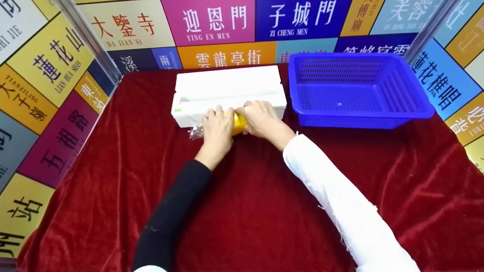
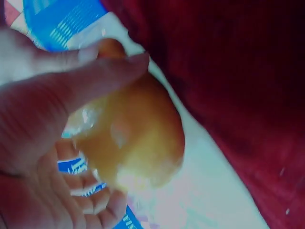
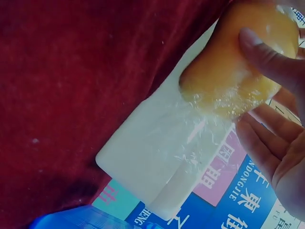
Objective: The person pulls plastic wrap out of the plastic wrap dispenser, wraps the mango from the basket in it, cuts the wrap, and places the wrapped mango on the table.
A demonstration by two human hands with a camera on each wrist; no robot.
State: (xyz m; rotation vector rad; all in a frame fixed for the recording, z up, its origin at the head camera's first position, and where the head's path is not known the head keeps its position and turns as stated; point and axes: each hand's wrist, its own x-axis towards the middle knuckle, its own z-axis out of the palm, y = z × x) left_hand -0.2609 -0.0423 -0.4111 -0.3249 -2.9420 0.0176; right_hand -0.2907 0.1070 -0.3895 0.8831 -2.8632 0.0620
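A smooth yellow-orange fruit or vegetable (image 1: 239, 124), its exact kind unclear, is held between both hands in front of a long white box (image 1: 227, 84). Clear plastic film (image 1: 196, 132) clings to it and trails off past the left hand; wrinkled film (image 3: 205, 136) also shows in the right wrist view. My left hand (image 1: 218, 128) grips one end, thumb across its surface in the left wrist view. With thumb on one side and fingers on the other, my right hand (image 1: 260, 119) holds the other end. Part of the yellow-orange piece (image 2: 147, 129) is hidden by the hands.
A blue plastic basket (image 1: 363, 114) with slotted walls stands right of the white box. Dark red velvet cloth (image 1: 257, 211) covers the table. Colourful panels with printed characters (image 1: 211, 19) and metal posts (image 1: 92, 41) border the back and sides.
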